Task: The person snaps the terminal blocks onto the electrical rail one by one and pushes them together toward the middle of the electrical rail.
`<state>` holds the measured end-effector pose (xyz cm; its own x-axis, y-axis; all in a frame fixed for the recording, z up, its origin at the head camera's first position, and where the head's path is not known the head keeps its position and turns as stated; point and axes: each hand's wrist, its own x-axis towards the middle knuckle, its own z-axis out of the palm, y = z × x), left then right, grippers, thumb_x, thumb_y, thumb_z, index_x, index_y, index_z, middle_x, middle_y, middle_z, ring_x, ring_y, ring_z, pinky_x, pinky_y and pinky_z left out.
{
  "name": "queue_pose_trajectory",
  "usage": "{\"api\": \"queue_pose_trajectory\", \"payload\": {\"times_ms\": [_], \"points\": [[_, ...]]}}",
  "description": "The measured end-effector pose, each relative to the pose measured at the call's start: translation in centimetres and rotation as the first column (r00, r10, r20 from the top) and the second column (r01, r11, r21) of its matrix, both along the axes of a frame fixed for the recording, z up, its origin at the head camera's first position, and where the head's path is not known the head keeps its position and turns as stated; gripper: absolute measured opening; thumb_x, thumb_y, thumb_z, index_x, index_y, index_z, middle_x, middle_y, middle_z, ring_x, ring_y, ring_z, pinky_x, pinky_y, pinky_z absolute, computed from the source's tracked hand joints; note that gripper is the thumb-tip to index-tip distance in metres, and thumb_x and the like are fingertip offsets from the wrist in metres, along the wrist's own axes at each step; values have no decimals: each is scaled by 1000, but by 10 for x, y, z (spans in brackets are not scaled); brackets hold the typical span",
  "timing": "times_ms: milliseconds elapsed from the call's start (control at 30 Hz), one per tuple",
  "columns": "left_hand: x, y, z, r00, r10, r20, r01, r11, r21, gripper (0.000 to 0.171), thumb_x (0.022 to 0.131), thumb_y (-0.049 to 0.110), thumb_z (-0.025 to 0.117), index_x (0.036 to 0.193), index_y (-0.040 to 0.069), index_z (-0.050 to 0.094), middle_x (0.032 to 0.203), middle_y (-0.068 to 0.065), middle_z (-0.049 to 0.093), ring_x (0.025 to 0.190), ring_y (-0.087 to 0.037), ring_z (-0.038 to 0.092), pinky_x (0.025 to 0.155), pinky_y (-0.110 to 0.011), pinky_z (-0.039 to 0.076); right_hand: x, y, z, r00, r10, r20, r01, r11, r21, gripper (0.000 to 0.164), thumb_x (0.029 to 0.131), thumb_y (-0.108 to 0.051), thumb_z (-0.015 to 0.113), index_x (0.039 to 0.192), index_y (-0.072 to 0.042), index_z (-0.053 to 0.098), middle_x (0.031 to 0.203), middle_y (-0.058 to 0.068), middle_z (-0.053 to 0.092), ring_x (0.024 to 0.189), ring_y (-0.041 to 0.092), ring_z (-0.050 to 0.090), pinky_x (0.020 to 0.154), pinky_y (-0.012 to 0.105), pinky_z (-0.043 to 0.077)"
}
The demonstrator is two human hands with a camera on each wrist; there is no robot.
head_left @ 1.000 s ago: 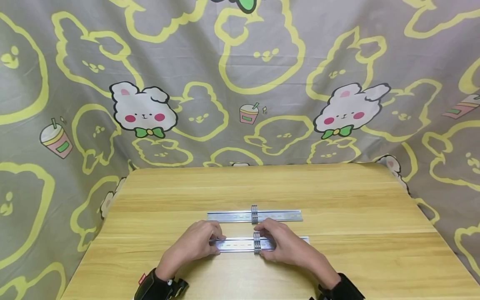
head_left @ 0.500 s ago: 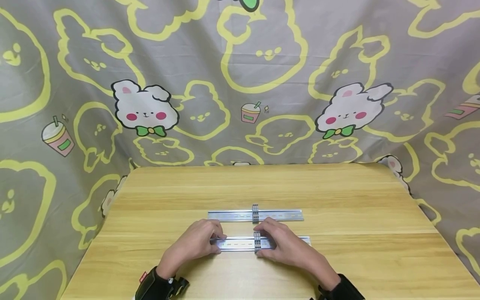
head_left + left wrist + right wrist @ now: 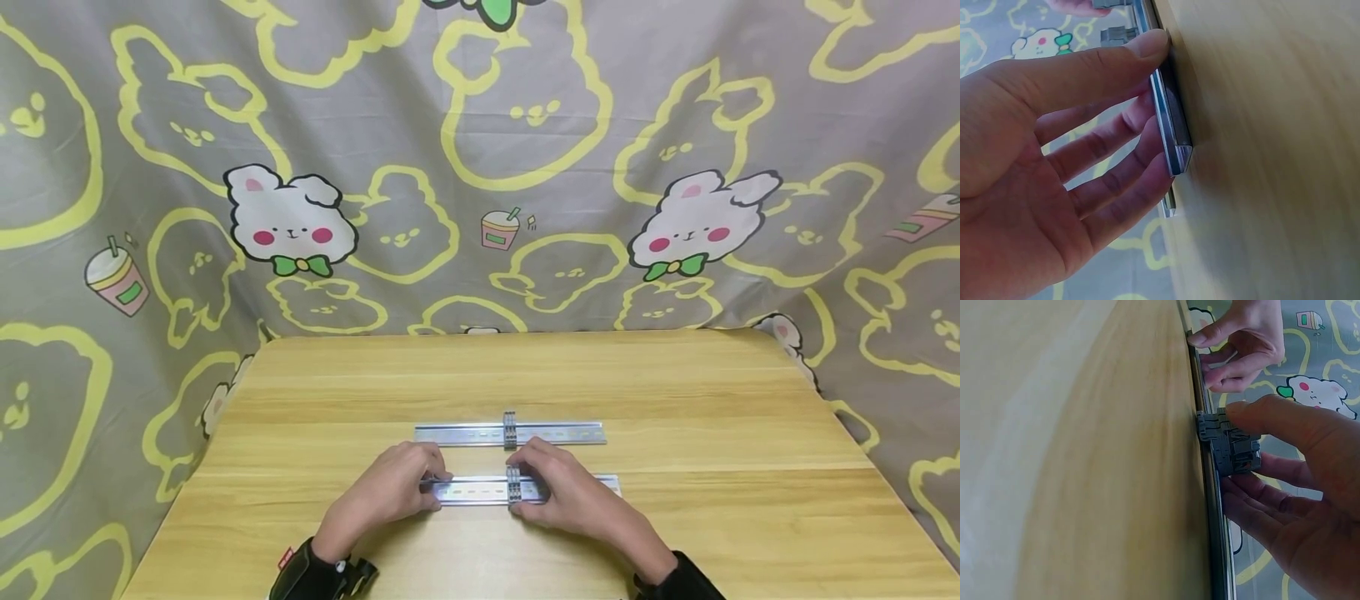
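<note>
A slotted metal DIN rail [image 3: 472, 492] lies crosswise on the table before me. Near its left end my left hand [image 3: 397, 483] holds it, thumb on the near edge and fingers on the far edge; the left wrist view shows that rail end [image 3: 1179, 150] closely. Several grey terminal blocks [image 3: 513, 485] sit side by side on this rail. My right hand [image 3: 570, 487] pinches them between thumb and fingers; in the right wrist view the thumb touches the top of the blocks [image 3: 1232, 444]. Parts of the rail are hidden behind both hands.
Just beyond lies a second DIN rail [image 3: 457, 434], parallel to the first, with its own grey terminal blocks [image 3: 510, 430] near the middle. Both rest on a wood-grain table [image 3: 712, 433]. A patterned grey cloth [image 3: 465, 283] hangs behind and along the sides.
My right thumb has shifted slightly left, onto the near end of the terminal blocks. The left hand and both rails stay in place.
</note>
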<state>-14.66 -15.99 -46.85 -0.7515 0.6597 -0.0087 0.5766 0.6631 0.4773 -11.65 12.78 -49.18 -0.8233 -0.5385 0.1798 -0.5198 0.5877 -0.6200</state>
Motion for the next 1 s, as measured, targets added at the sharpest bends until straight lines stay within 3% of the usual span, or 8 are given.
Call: {"api": "queue_pose_trajectory", "payload": {"times_ms": [367, 600, 1000], "points": [[1, 3, -2, 999, -15, -51, 14, 1000, -11, 30, 72, 10, 92, 100, 8, 82, 93, 3, 70, 75, -9, 58, 65, -22, 47, -2, 3, -1, 1000, -1, -5, 1, 1000, 3, 49, 77, -23, 89, 119, -8, 69, 107, -6, 62, 91, 12, 59, 80, 25, 55], [1, 4, -5, 999, -6, -42, 5, 1000, -18, 28, 75, 10, 90, 101, 10, 82, 95, 5, 68, 78, -9, 58, 67, -24, 47, -3, 6, 0, 1000, -18, 22, 18, 1000, 14, 50, 78, -23, 88, 121, -8, 69, 113, -4, 63, 97, 11, 60, 84, 27, 56], [1, 6, -6, 998, 3, -55, -5, 999, -34, 29, 75, 13, 91, 102, 10, 81, 96, 5, 68, 80, -9, 58, 69, -25, 49, -5, 7, -1, 1000, -17, -2, 17, 1000, 7, 51, 78, -23, 88, 122, -7, 69, 112, -4, 63, 93, 13, 60, 78, 24, 54]]}}
